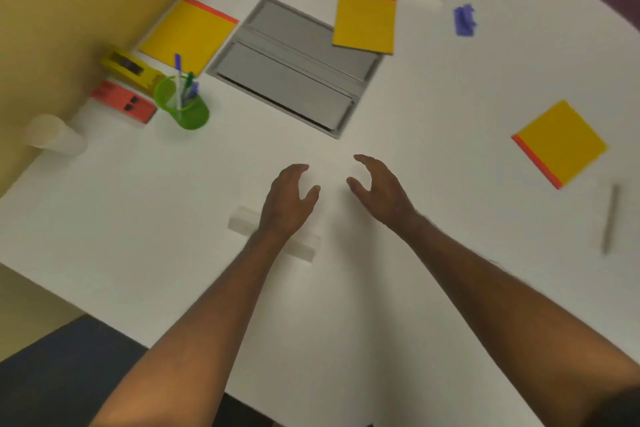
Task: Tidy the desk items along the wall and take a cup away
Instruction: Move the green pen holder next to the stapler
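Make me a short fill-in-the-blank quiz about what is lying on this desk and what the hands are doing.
1. The pens stand in a cup coloured ____.
2. The number of yellow notepads on the table is ____.
3. The left hand and the right hand are holding ____.
4. The pale cup stands near the wall, on the person's ____ side.

Missing words: green; three; nothing; left
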{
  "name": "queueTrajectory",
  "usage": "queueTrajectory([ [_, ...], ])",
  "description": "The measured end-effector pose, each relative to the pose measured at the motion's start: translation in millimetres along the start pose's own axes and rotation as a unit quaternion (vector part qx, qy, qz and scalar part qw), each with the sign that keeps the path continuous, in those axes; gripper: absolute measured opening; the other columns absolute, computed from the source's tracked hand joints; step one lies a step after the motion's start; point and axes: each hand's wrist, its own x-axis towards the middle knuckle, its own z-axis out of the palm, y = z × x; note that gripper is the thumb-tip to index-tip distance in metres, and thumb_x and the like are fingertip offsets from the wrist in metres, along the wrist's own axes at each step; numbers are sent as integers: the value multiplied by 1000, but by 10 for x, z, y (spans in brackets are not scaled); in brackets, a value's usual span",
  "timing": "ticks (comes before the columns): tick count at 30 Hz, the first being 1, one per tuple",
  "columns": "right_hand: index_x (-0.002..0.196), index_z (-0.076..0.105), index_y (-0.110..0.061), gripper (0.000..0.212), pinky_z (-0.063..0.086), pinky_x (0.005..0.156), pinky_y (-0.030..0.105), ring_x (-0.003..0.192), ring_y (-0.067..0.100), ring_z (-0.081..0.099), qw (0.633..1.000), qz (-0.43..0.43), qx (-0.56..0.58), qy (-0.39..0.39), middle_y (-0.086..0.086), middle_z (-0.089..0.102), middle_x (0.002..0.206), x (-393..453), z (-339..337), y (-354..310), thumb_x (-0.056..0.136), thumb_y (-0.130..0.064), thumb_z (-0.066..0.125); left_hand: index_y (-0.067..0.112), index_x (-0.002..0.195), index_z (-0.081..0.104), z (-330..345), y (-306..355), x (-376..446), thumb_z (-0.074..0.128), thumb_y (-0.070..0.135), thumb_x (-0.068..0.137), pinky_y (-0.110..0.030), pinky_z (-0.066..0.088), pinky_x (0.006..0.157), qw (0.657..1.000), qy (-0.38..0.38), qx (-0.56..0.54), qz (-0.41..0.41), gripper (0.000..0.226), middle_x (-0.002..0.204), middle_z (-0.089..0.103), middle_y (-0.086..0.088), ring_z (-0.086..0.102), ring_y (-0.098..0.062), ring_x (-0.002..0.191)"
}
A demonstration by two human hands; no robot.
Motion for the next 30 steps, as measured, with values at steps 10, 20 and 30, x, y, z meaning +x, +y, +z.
queueTrajectory([
  [10, 144, 51, -20, 51, 39, 108, 24, 135, 16, 49, 994, 71, 28, 75, -3, 52, 147, -1704, -1105, 1243, 97, -37, 63, 20, 143, 49, 1315, 1258, -1159, 61, 39, 95, -37, 40, 110, 987, -104, 85, 91, 53, 150, 48, 3, 47, -21, 134],
  [20, 142, 51, -20, 48, 38, 104, 23, 135, 18, 48, 995, 50, 26, 80, -2, 52, 147, -3052, -2140, 2465, 98, -36, 61, 21, 143, 47, 2707, 2399, -2470, 60, 42, 95, -37, 41, 108, 982, -108, 123, 92, 54, 149, 48, 3, 47, -22, 134],
  [30, 141, 52, -20, 45, 41, 111, 33, 138, 19, 46, 996, 48, 16, 72, -1, 51, 149, -3473, -2862, 3055, 99, -36, 58, 19, 144, 47, 3153, 3097, -2807, 58, 40, 96, -39, 41, 106, 982, -84, 142, 92, 53, 149, 47, 1, 47, -24, 134],
])
